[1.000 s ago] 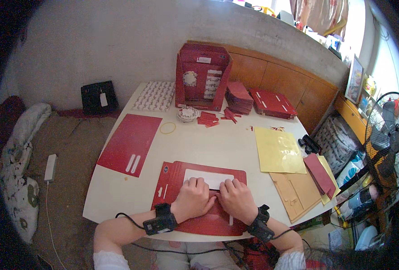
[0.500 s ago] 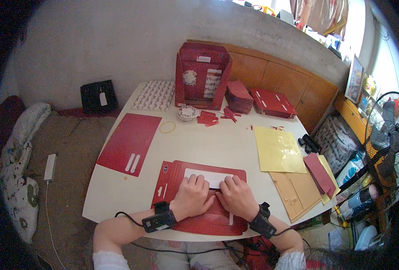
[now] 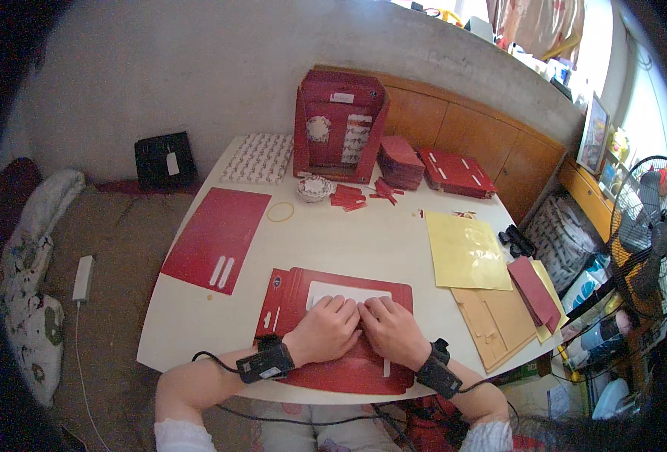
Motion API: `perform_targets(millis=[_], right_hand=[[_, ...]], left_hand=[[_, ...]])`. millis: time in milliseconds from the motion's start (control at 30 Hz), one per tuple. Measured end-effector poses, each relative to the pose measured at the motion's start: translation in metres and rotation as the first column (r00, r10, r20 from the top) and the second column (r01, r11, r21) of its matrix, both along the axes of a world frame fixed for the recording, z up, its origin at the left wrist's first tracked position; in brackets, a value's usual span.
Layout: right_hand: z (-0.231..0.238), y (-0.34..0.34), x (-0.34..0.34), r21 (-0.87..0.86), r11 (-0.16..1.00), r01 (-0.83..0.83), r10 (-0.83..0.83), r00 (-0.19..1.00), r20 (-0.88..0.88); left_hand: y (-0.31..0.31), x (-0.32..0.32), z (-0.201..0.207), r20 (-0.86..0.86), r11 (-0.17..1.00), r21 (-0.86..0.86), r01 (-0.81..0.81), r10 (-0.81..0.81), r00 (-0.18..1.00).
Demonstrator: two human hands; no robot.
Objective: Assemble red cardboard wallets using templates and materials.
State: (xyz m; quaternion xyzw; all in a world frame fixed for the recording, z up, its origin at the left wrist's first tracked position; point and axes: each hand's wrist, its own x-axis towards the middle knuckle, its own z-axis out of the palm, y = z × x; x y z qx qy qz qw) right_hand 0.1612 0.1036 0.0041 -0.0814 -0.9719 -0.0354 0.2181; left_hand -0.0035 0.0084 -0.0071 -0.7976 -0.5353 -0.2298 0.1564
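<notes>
A flat red card with a white rectangular area lies at the table's near edge, in front of me. Over its middle, my left hand and my right hand meet with fingers curled and pressed together. Their fingertips rest at the lower border of the white area. Whatever is pinched there, if anything, is hidden beneath the fingers. Each wrist wears a black strapped device with a cable.
Another red sheet lies to the left. A red display box, a sticker sheet and red card stacks stand at the back. Yellow sheets and brown cardboard are on the right, near a black fan.
My two hands have moved toward each other until their fingertips meet over the card. The card and the other things stay where they were.
</notes>
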Motion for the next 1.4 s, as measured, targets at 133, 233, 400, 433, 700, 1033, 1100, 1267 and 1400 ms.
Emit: perform_targets(millis=[133, 233, 400, 433, 700, 1033, 1100, 1267, 1400], right_hand=[[0.001, -0.001, -0.001, 0.01, 1.0, 0.011, -0.011, 1.0, 0.025], [0.0, -0.001, -0.002, 0.009, 1.0, 0.007, -0.007, 1.0, -0.002], [0.002, 0.003, 0.003, 0.027, 0.996, 0.079, -0.079, 0.997, 0.008], [0.003, 0.003, 0.004, 0.021, 0.992, 0.122, -0.123, 0.991, 0.043], [0.005, -0.003, 0.002, 0.105, 0.986, 0.128, -0.13, 0.991, 0.013], [0.008, 0.001, 0.004, 0.074, 0.993, 0.097, -0.095, 0.995, -0.03], [0.01, 0.003, 0.006, 0.063, 0.992, 0.112, -0.111, 0.994, -0.009], [0.016, 0.008, 0.013, 0.016, 0.987, 0.16, -0.16, 0.986, 0.04], [0.016, 0.009, 0.015, 0.005, 0.986, 0.169, -0.169, 0.985, 0.04]], left_hand=[[0.0, 0.001, 0.0, 0.011, 1.0, 0.001, -0.003, 0.003, 1.0], [-0.002, 0.003, -0.003, 0.021, 0.999, 0.019, -0.035, 0.035, 0.999], [-0.006, 0.005, 0.004, -0.024, 0.982, 0.008, -0.187, 0.187, 0.982], [-0.007, 0.006, 0.004, -0.032, 0.974, -0.009, -0.225, 0.224, 0.974], [-0.009, 0.006, 0.005, -0.052, 0.957, -0.004, -0.289, 0.288, 0.956], [-0.009, 0.005, 0.008, -0.028, 0.959, -0.025, -0.282, 0.281, 0.959], [-0.01, 0.005, 0.009, -0.029, 0.957, -0.015, -0.29, 0.289, 0.957], [-0.012, 0.006, 0.009, -0.078, 0.939, -0.019, -0.343, 0.34, 0.937], [-0.013, 0.007, 0.009, -0.078, 0.941, -0.016, -0.339, 0.337, 0.938]])
